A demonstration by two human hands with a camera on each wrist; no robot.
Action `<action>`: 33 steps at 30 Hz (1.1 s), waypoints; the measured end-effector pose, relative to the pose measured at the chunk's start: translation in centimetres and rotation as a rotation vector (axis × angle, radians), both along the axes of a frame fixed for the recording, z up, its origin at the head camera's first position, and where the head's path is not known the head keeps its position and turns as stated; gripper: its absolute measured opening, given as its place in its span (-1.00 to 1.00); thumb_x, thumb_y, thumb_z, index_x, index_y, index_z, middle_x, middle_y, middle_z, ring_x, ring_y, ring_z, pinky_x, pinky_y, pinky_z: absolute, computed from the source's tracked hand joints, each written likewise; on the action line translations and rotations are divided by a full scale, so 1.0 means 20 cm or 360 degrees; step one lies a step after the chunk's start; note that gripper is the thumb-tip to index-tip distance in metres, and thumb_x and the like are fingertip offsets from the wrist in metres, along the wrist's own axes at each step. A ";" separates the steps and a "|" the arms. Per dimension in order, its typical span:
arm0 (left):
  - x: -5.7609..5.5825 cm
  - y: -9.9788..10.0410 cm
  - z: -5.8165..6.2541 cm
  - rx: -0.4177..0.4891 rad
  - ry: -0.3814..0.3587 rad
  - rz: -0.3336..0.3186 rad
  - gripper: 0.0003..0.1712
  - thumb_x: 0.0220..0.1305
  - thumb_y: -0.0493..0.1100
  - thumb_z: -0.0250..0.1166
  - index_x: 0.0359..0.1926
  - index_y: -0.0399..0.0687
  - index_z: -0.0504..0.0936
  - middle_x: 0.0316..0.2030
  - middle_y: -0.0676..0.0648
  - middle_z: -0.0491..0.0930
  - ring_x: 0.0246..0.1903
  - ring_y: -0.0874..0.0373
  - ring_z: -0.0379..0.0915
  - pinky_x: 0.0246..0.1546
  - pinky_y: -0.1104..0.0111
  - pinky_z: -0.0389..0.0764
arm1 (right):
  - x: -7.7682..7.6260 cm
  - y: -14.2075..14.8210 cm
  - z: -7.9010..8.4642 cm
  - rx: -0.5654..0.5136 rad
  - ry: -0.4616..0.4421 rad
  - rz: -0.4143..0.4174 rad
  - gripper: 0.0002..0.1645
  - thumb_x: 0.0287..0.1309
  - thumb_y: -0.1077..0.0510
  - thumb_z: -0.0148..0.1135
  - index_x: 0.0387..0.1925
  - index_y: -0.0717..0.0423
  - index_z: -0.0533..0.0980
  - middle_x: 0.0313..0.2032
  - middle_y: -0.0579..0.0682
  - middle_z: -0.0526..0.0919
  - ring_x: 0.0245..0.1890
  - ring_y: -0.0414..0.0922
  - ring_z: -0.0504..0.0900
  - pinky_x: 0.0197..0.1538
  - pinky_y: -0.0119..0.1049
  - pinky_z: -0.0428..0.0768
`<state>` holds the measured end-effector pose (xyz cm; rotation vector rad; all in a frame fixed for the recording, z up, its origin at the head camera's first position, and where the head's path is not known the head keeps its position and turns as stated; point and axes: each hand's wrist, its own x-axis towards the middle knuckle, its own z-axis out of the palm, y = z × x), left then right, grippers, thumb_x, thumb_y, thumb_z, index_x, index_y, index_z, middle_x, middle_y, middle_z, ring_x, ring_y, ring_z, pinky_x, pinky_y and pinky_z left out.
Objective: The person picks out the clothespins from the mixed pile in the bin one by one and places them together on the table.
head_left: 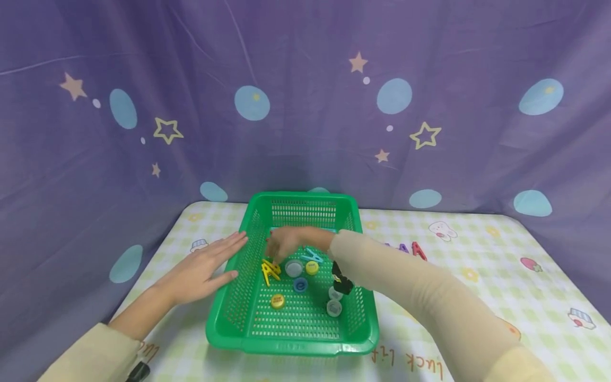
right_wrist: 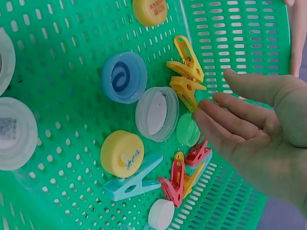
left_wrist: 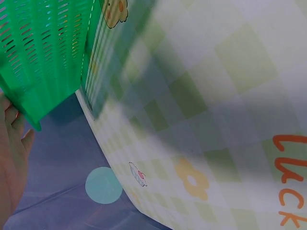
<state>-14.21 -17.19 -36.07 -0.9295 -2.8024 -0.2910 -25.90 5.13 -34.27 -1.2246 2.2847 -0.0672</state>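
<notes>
A green plastic basket (head_left: 291,347) holds bottle caps and clothespins. At its left rim is my left hand (head_left: 205,268), fingers straight, fingertips at the edge. Inside the basket my right hand (head_left: 285,244) reaches over the left side, blurred in the head view. In the right wrist view this hand (right_wrist: 261,112) has loosely extended fingers, thumb apart, and nothing held; its fingertips are beside two yellow clothespins (right_wrist: 186,67), contact unclear. A green cap (right_wrist: 188,130), a clear cap (right_wrist: 157,115) and a blue cap (right_wrist: 124,78) lie close by. Red clothespins (right_wrist: 174,182) sit farther along.
A light blue clothespin (right_wrist: 136,179), a yellow cap (right_wrist: 121,153) and a white cap (right_wrist: 161,214) lie in the basket. On the checked tablecloth (head_left: 458,286), right of the basket, are a red clothespin (head_left: 418,250) and purple ones (head_left: 403,248). A purple curtain (head_left: 305,138) hangs behind.
</notes>
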 end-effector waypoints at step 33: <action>0.01 0.01 0.01 0.0000 -0.0040 0.0036 -0.22 0.34 0.07 0.17 0.47 -0.03 0.14 0.48 -0.10 0.12 0.42 -0.10 0.15 0.33 -0.05 0.31 | 0.12 -0.04 -0.03 -0.0224 -0.0405 -0.0214 -0.62 0.19 0.23 0.26 0.07 0.19 0.59 -0.01 0.07 0.72 -0.28 -0.20 0.73 -0.13 -0.43 0.68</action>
